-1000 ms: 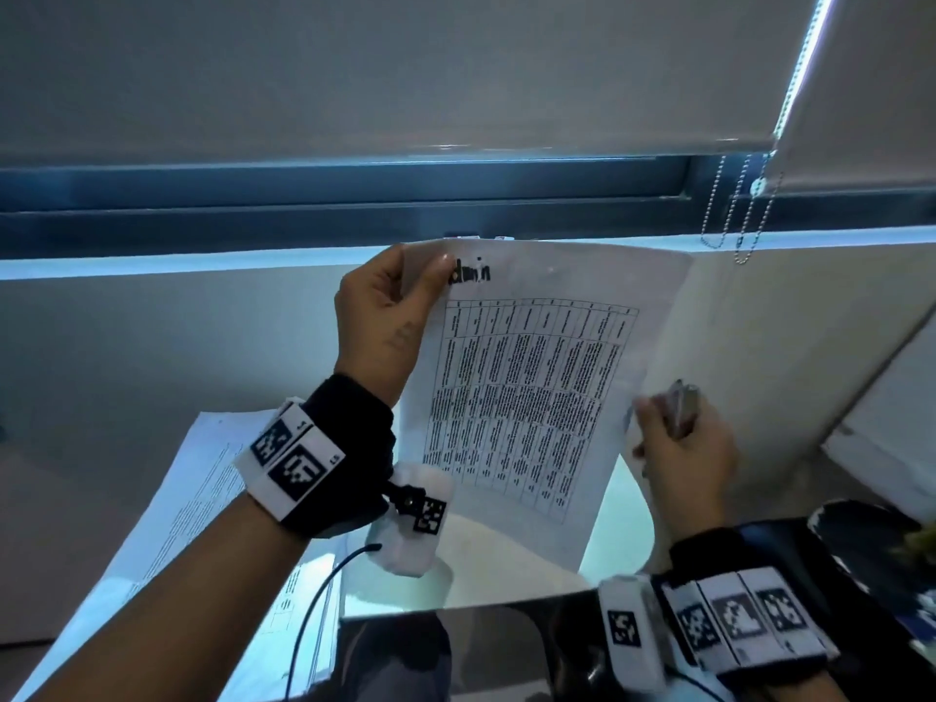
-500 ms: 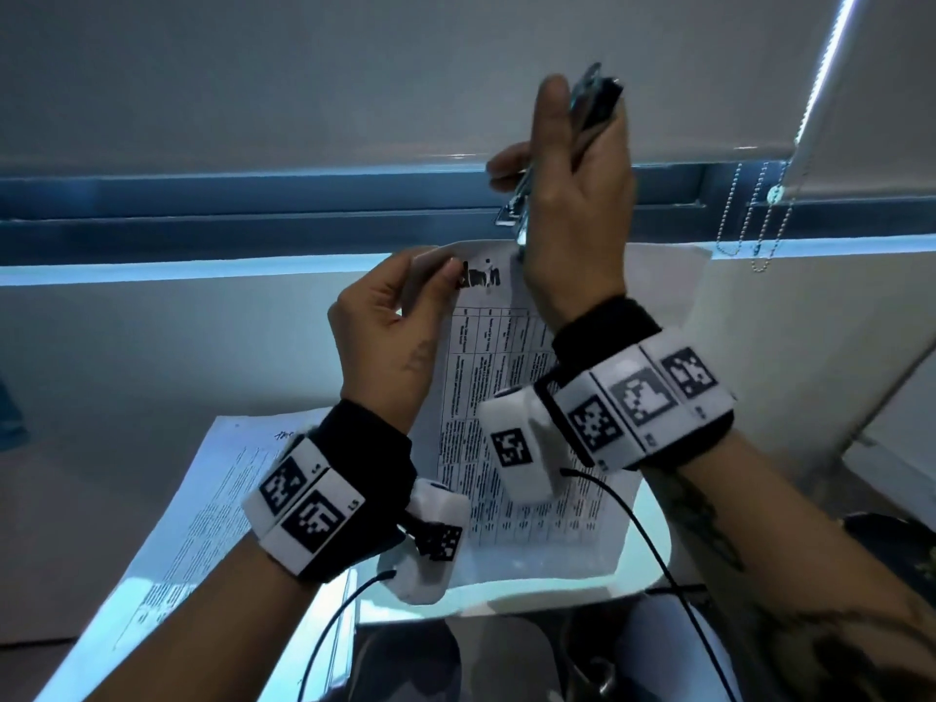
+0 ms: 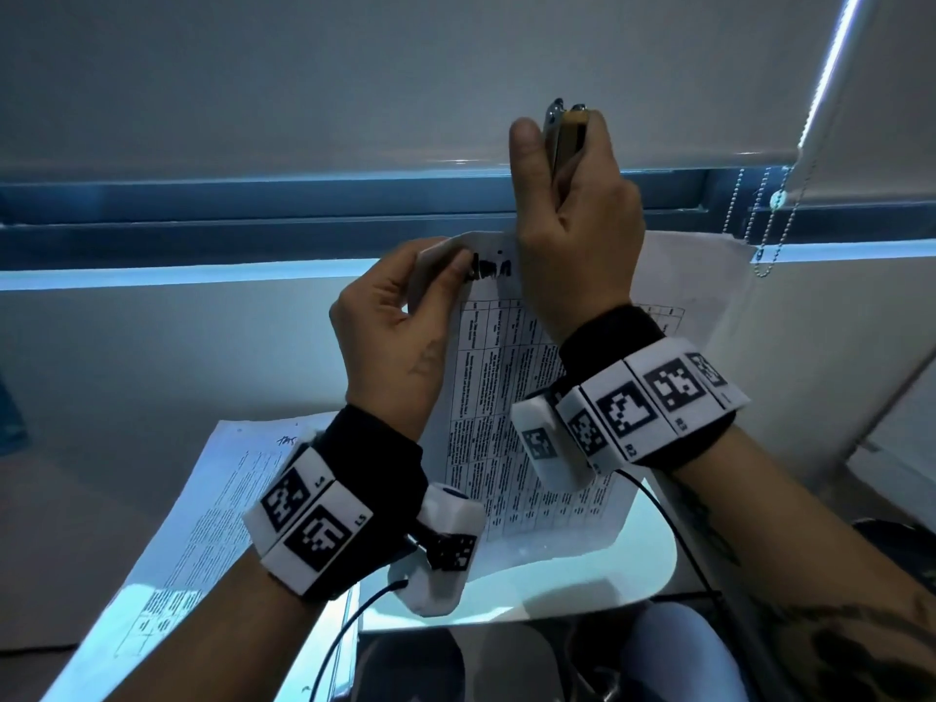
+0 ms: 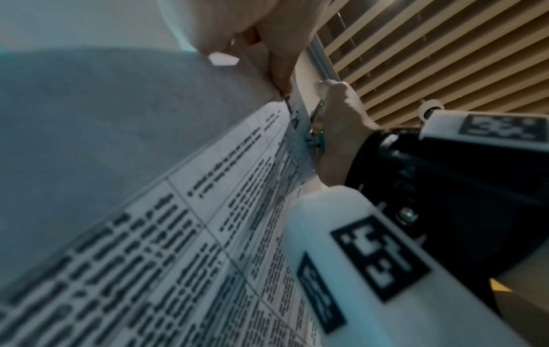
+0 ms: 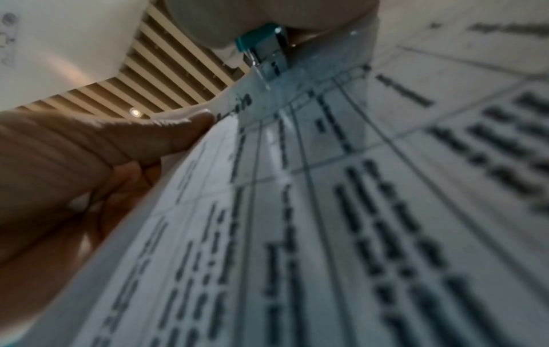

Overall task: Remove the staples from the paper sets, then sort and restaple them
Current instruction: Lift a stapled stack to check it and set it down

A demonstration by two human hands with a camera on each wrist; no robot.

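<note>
— What has changed at the window?

— A second ago the right hand (image 3: 572, 235) sat low beside the sheet. It has since come up over the top edge of the paper set (image 3: 511, 423), fingers clenched round a metal tool (image 3: 563, 131) held upright, its working end pointing down at the paper. Over the last half second it has barely shifted.

— And the other hand?

— The left hand (image 3: 395, 336) keeps its place, thumb and fingers pinching the set's top left corner, just beside the handwritten heading, holding the pages up in the air in front of the window blind (image 3: 405, 68).

— So a staple is coming out?

— Likely that, or one going in. In the right wrist view a teal-bodied head with metal prongs (image 5: 263, 50) meets the page just beside the heading, but the picture is too blurred to show whether a staple is there. Judged from the grip, the tool is placed and the squeeze or pry is the step in hand.

— Anything waiting?

— More printed sheets (image 3: 202, 524) lie flat on the table (image 3: 648, 564) below the left wrist.
</note>
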